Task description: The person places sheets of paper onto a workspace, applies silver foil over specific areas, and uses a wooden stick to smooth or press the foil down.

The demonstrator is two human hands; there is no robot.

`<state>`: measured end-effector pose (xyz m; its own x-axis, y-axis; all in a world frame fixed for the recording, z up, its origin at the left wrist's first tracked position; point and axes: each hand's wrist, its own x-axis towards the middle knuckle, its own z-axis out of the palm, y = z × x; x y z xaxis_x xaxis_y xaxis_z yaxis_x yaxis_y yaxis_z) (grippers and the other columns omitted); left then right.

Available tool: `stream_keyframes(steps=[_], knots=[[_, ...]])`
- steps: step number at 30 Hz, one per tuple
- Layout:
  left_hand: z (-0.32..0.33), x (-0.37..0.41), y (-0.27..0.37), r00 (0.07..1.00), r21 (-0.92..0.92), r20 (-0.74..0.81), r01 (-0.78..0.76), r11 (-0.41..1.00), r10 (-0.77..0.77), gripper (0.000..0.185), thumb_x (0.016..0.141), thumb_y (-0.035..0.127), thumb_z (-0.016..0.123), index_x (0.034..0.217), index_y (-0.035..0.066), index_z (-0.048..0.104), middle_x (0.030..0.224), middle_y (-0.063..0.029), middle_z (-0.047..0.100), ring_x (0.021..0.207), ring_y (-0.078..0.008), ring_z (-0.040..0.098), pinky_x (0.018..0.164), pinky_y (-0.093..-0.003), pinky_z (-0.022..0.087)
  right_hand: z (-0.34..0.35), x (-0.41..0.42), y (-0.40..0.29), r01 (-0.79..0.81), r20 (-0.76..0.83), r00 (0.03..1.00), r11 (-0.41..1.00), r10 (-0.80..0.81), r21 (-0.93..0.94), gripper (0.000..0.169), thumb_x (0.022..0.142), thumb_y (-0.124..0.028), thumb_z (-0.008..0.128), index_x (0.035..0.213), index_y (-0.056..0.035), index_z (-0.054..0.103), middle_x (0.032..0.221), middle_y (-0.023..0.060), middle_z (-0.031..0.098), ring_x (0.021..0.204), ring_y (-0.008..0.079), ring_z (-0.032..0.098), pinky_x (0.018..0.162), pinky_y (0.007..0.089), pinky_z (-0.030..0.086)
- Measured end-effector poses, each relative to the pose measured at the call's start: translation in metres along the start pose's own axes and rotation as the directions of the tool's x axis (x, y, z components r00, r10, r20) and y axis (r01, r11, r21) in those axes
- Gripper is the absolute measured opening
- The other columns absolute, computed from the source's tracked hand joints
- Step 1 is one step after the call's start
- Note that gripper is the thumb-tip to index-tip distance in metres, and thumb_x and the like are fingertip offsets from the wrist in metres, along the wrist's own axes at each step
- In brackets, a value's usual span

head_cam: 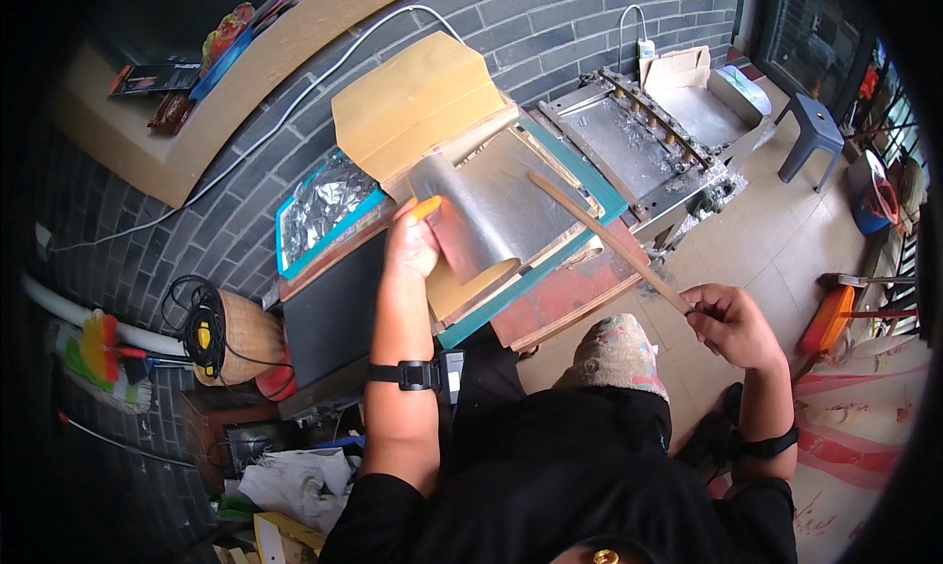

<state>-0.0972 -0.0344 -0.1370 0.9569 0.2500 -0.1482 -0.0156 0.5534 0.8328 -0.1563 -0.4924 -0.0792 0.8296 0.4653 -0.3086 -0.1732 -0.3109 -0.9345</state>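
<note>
My left hand (412, 241) wears an orange cover on one fingertip and grips the near left edge of a thin silvery foil sheet (471, 218), which curls up over brown paper. More flat silvery sheet (516, 177) lies to its right on the stack. In my right hand (726, 321) is the lower end of a long, thin wooden stick (626, 254); its far end reaches over the flat sheet. The stack rests on a teal ribbed mat (541, 269). A folded piece of tan cardboard (416, 107) stands at the back of the stack.
A blue-rimmed tray (295, 265) of crumpled foil sits left of the stack. At the right is a metal frame (626, 144) with foil scraps, beside a metal tray (707, 111). A grey plastic stool (814, 133) stands on the tiled floor; a wicker basket (247, 339) holds black cable.
</note>
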Motion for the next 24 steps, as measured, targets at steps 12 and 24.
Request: stream_keyframes(steps=[12,24], knots=[[-0.056,-0.05,0.032,0.997,-0.117,0.04,-0.054,0.992,0.059,0.028,0.091,0.013,0.052,0.117,0.005,0.057,0.111,-0.0095,0.065,0.104,-0.0218,0.061,0.093,-0.035,0.047,-0.003,0.001,0.001,0.012,0.008,1.0,1.0,-0.012,-0.006,0.021,0.088,0.001,0.056,0.108,0.0013,0.061,0.065,-0.0037,0.051,0.056,0.0033,0.048,0.046,0.0204,0.038],[-0.116,-0.091,0.046,0.989,-0.139,-0.039,-0.149,0.979,0.145,0.029,0.089,0.008,0.052,0.117,0.003,0.057,0.115,-0.0087,0.064,0.108,-0.0217,0.059,0.096,-0.035,0.043,-0.001,0.001,-0.002,0.012,-0.009,1.0,1.0,-0.012,0.0,0.019,0.087,-0.001,0.058,0.106,0.0005,0.062,0.063,-0.0039,0.05,0.051,0.0032,0.045,0.043,0.0207,0.036]])
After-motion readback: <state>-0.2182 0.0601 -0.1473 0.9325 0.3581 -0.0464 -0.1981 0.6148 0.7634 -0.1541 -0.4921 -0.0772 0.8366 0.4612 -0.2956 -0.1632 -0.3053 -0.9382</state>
